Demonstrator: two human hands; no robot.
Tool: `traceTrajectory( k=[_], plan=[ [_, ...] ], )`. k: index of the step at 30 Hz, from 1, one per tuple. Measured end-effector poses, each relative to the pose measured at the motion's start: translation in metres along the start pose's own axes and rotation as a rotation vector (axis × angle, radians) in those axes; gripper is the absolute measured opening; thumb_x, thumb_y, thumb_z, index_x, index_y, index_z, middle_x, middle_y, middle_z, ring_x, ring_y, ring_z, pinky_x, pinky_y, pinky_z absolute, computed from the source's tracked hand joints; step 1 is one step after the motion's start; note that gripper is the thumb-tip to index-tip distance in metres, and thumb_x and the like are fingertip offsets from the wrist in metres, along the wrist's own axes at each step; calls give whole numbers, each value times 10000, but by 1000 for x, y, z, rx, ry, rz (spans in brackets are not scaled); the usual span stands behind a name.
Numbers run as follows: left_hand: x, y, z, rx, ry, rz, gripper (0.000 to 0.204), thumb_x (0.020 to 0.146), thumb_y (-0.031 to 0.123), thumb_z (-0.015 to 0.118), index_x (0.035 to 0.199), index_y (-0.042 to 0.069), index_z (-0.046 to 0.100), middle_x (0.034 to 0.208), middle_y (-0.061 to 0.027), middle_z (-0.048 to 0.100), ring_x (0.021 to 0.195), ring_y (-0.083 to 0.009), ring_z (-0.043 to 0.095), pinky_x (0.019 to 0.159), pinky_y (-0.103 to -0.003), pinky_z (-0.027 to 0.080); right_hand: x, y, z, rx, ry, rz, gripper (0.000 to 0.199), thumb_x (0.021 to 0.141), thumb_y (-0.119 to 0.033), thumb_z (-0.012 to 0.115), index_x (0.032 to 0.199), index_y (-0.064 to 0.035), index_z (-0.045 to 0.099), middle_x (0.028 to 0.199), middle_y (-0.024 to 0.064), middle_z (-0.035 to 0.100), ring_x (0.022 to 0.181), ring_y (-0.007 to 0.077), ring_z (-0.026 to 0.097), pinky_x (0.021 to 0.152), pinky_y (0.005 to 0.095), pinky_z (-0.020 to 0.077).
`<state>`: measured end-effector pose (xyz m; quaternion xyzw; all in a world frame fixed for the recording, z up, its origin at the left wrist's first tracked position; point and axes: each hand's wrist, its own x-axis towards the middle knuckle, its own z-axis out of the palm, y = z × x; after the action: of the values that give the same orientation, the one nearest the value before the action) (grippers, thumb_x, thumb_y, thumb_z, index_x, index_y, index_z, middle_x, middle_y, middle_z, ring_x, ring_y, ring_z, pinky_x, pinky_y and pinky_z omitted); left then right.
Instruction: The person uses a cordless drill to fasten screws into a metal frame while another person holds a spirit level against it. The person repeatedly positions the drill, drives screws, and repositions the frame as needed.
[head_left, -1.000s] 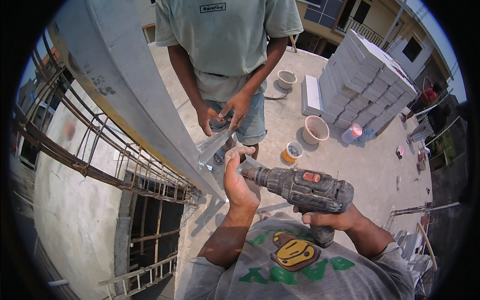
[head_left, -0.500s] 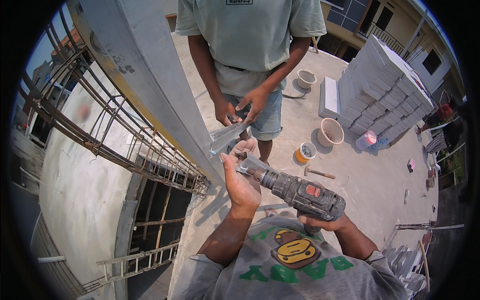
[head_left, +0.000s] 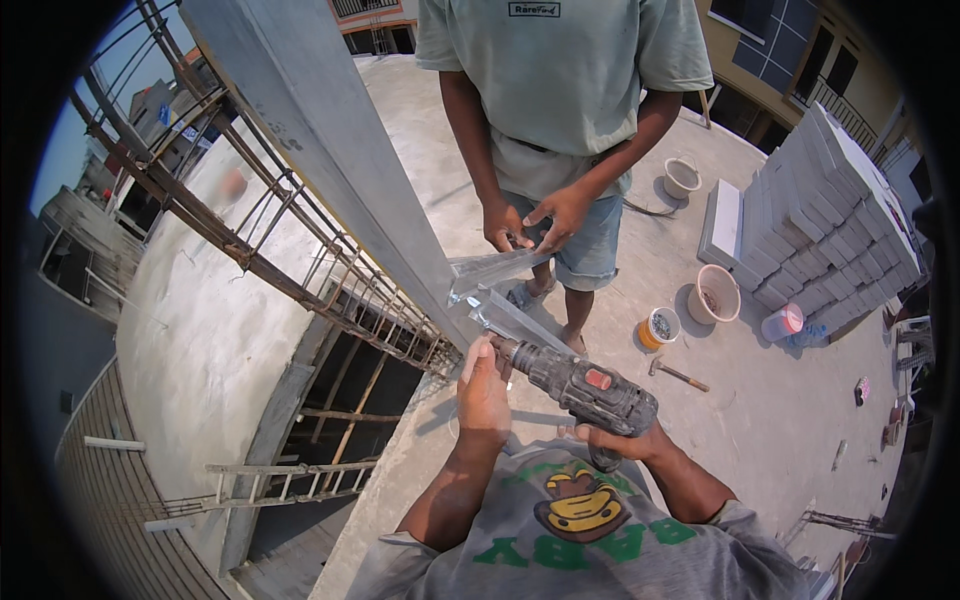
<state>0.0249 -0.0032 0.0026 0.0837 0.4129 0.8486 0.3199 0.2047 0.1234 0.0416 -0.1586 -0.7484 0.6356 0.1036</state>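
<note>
My right hand [head_left: 632,443] is wrapped round the grip of a dusty black cordless drill [head_left: 598,388], which points up and left. Beside its chuck, my left hand [head_left: 484,395] is closed, fingertips pressed together at the bit; what they pinch is hidden. Just beyond the bit, shiny metal profiles [head_left: 520,322] meet near the foot of a large grey post [head_left: 345,130]. A co-worker facing me has both hands [head_left: 535,222] at the far end of one of these metal pieces.
To the left, a rebar cage [head_left: 290,235] runs along an opening with a ladder [head_left: 290,487] below. On the right stand a bucket of small hardware [head_left: 660,327], a hammer [head_left: 680,376], a pinkish tub [head_left: 714,296], a pale basin [head_left: 682,178] and stacked blocks [head_left: 815,215].
My left hand has gone from palm up with fingers spread to closed beside the chuck. The drill has shifted slightly left and down in view; the head view has swung left.
</note>
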Motion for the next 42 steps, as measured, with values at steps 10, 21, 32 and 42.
traceTrajectory(
  k=[10,21,32,42],
  plan=[
    [19,-16,-7,336,135,175,315,1041,350,544,986,44,596,870,11,538,859,-96,499,802,-303,421,6,19,-25,124,-28,9,499,809,-180,811,1240,-26,611,1017,59,692,945,152,638,873,331,516],
    [22,-5,10,675,304,302,334,1035,318,565,1084,1,657,877,-38,620,796,-111,584,712,-302,538,44,78,-22,666,240,122,552,756,-67,750,1286,-42,598,1157,45,634,1037,173,588,905,325,472],
    [9,-9,11,876,537,288,376,966,339,674,1079,-11,593,1043,-90,613,855,-147,597,803,-306,508,61,100,-21,564,63,138,637,746,-58,731,1350,-21,532,1231,62,632,1126,194,580,1013,339,426],
    [23,-6,4,1005,603,530,820,772,317,865,1367,-48,436,1279,-226,508,1227,-385,483,1062,-474,370,62,84,-20,443,76,124,584,776,-85,734,1334,-18,575,1219,65,640,1115,191,583,999,328,435]
  ],
)
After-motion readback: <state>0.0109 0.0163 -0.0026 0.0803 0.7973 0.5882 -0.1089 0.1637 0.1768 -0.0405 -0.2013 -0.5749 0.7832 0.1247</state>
